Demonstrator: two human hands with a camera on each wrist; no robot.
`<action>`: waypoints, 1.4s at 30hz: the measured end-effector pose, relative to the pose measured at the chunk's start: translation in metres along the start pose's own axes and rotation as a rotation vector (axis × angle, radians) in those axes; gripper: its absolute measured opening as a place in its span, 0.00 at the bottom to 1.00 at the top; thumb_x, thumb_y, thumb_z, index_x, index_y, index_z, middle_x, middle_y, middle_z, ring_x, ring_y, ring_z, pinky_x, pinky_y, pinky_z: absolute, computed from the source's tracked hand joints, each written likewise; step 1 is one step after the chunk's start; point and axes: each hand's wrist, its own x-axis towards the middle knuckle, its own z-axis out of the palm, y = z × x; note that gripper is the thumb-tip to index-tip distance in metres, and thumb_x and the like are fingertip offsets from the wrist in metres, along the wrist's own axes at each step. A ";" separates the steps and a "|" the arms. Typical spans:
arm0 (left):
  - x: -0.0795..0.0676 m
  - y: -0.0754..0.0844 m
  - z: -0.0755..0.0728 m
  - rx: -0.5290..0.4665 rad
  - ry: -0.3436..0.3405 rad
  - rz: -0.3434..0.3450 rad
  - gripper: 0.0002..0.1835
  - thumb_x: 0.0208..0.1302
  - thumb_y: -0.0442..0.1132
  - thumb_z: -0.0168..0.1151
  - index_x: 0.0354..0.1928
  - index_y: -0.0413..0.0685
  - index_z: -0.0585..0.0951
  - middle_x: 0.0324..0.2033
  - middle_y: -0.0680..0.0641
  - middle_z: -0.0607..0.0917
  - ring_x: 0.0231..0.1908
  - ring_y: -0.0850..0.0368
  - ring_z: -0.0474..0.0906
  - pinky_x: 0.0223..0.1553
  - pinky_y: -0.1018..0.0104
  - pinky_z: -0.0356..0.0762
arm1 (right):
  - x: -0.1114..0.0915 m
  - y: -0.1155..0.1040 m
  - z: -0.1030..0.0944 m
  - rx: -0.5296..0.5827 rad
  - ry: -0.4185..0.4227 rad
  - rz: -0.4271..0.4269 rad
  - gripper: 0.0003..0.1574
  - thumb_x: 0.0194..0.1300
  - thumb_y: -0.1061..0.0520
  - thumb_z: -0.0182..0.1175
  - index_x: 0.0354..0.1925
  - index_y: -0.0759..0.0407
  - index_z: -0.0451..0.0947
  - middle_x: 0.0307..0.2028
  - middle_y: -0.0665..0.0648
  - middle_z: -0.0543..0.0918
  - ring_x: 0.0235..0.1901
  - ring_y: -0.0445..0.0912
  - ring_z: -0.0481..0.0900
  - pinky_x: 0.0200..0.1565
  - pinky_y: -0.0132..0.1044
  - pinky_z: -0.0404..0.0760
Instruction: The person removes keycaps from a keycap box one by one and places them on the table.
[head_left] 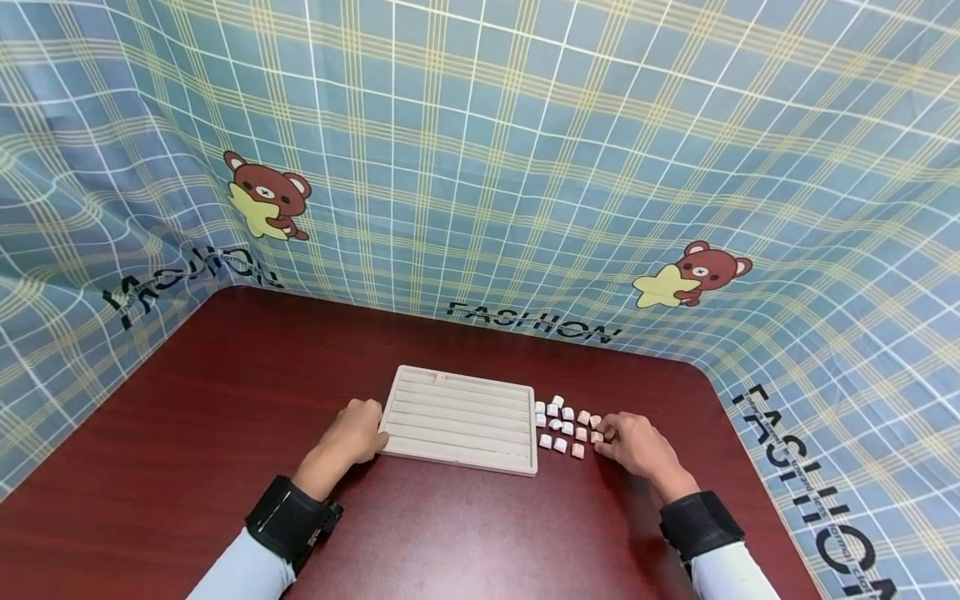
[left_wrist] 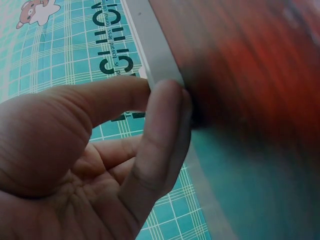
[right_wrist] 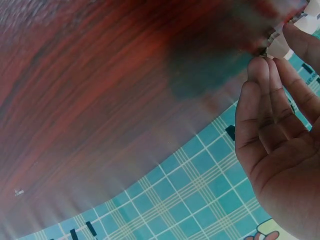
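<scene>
A shallow pale tray (head_left: 459, 421) with long parallel ridges lies on the table, one small keycap (head_left: 440, 378) in its far row. My left hand (head_left: 358, 429) grips its left edge; the left wrist view shows thumb and fingers on either side of the rim (left_wrist: 152, 42). Right of the tray, several white and pinkish keycaps (head_left: 567, 428) are laid out in loose rows. My right hand (head_left: 637, 446) is at their right end, its thumb and fingertips pinching a keycap (head_left: 596, 437). In the right wrist view, that keycap (right_wrist: 279, 47) is partly covered by the fingers.
The dark red table (head_left: 480, 533) has a glossy surface. A blue plaid cloth (head_left: 480, 167) with printed bears and lettering hangs behind the table and along both sides.
</scene>
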 end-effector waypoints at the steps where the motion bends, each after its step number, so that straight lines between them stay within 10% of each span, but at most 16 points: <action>1: 0.000 0.000 -0.001 0.001 0.001 0.001 0.10 0.57 0.32 0.64 0.21 0.41 0.75 0.18 0.46 0.75 0.18 0.55 0.73 0.21 0.66 0.69 | 0.001 0.000 -0.001 -0.001 -0.001 0.007 0.12 0.55 0.55 0.71 0.38 0.56 0.82 0.31 0.50 0.82 0.32 0.42 0.79 0.33 0.39 0.77; 15: -0.005 -0.004 -0.002 -0.020 -0.007 -0.024 0.10 0.58 0.31 0.62 0.21 0.42 0.75 0.17 0.46 0.75 0.17 0.56 0.74 0.21 0.67 0.69 | 0.027 -0.039 -0.007 0.009 0.145 -0.117 0.09 0.56 0.55 0.70 0.36 0.55 0.84 0.30 0.50 0.80 0.29 0.41 0.78 0.30 0.36 0.76; 31: -0.005 -0.008 0.002 -0.020 0.013 -0.014 0.10 0.56 0.31 0.62 0.20 0.43 0.74 0.17 0.46 0.75 0.16 0.56 0.74 0.20 0.67 0.69 | 0.090 -0.154 0.016 0.077 0.097 -0.364 0.17 0.62 0.54 0.66 0.49 0.56 0.80 0.44 0.55 0.81 0.40 0.48 0.84 0.38 0.39 0.82; 42: -0.002 -0.001 -0.001 0.033 0.045 0.035 0.09 0.54 0.31 0.64 0.21 0.40 0.75 0.20 0.45 0.76 0.22 0.54 0.69 0.24 0.61 0.71 | 0.114 -0.197 0.037 0.066 0.028 -0.335 0.16 0.63 0.55 0.66 0.48 0.58 0.82 0.42 0.58 0.80 0.41 0.49 0.83 0.41 0.41 0.82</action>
